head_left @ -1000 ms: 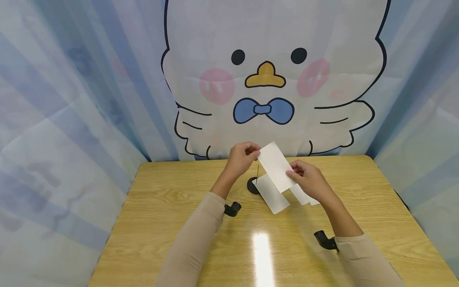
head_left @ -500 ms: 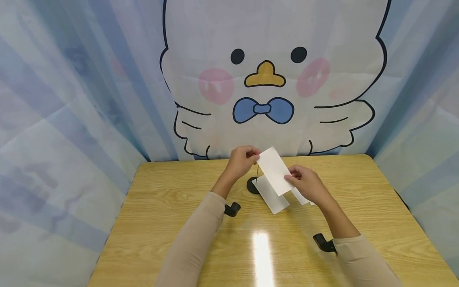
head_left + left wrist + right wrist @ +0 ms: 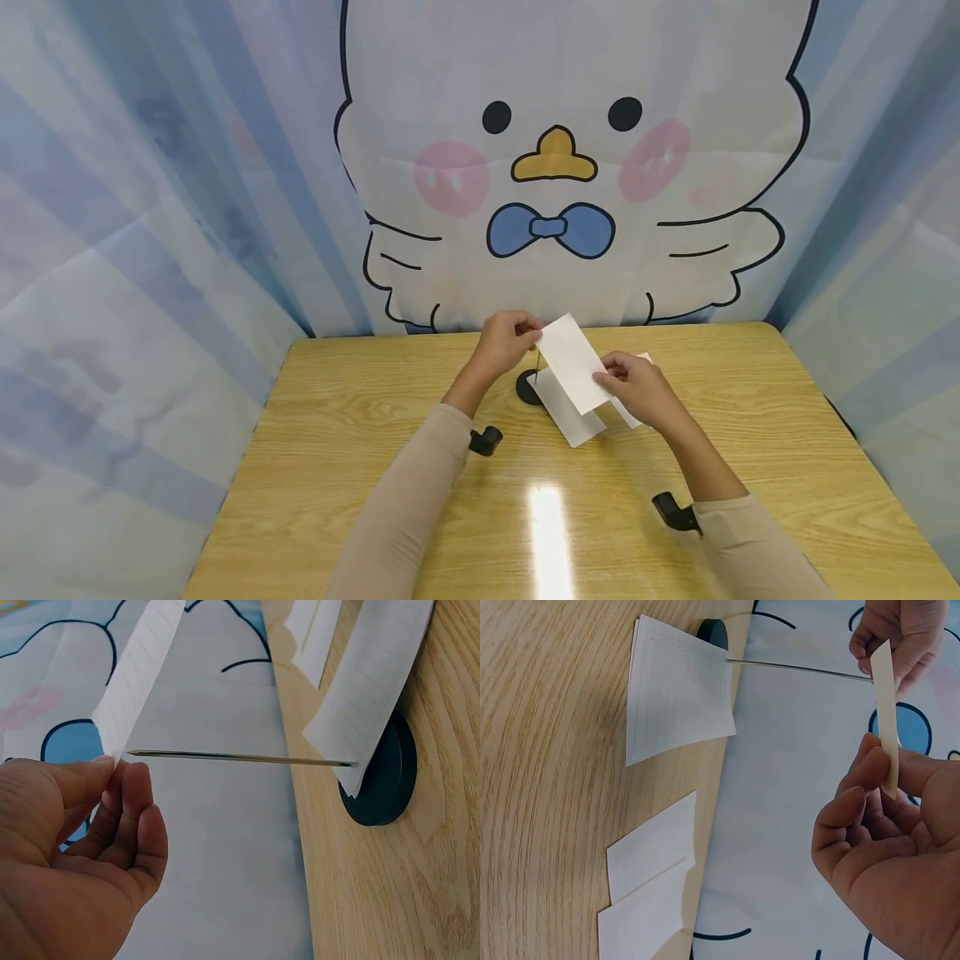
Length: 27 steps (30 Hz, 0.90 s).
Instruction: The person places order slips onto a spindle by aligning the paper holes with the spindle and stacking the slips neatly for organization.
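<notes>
Over the table [image 3: 300, 458], a paper [image 3: 573, 364] beside a spike [image 3: 240, 757]

On my head feed I see the paper held up off the table, slanting, one end far and the other toward me. The left hand [image 3: 502, 343] pinches it at the far left corner between thumb and finger; the right hand [image 3: 637, 386] grips its right edge, thumb on the face I see. Neither is released: both are grasping that one paper.

The spike stands upright on a round black base [image 3: 397, 787], its tip just beside the pinched corner. I cannot tell whether tip and paper touch. Low on the spike, over the base, sits a ruled sheet [image 3: 367, 690], pierced near one corner, its other end reaching toward me. My right wrist feed shows two loose sheets [image 3: 656, 847] on the table, apart from the pierced one; whether they touch or overlap, I cannot say.

Beige sleeves [image 3: 416, 500] cover the forearms, a black mount [image 3: 486, 441] at each wrist. Behind the table hangs a curtain [image 3: 225, 167] printed with a white bird [image 3: 555, 67] in a blue bow tie [image 3: 549, 228].
</notes>
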Each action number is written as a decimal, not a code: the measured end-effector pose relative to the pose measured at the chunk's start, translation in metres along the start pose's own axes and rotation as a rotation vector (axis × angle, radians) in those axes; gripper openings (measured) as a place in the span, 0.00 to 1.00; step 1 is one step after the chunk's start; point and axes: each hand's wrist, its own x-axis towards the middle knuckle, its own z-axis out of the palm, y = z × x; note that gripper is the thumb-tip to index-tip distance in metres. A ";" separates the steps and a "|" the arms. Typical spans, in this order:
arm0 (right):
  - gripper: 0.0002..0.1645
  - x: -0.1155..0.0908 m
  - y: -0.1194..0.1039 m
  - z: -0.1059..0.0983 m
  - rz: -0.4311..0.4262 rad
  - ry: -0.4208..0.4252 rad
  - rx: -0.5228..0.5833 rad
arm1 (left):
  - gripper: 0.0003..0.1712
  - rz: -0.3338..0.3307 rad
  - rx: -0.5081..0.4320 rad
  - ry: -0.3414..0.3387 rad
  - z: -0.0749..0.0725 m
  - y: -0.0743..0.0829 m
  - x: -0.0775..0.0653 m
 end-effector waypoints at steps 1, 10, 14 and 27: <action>0.16 0.000 0.001 0.000 0.000 -0.002 0.000 | 0.07 0.000 0.003 0.000 0.000 -0.001 0.000; 0.16 0.001 0.004 0.002 -0.003 -0.014 0.002 | 0.06 0.001 0.005 0.008 0.003 -0.005 0.000; 0.16 0.001 0.004 0.002 0.000 -0.014 0.001 | 0.06 -0.003 -0.003 0.014 0.004 -0.006 0.000; 0.17 0.002 0.003 0.003 0.011 -0.017 -0.001 | 0.07 -0.017 -0.005 0.014 0.004 -0.005 0.002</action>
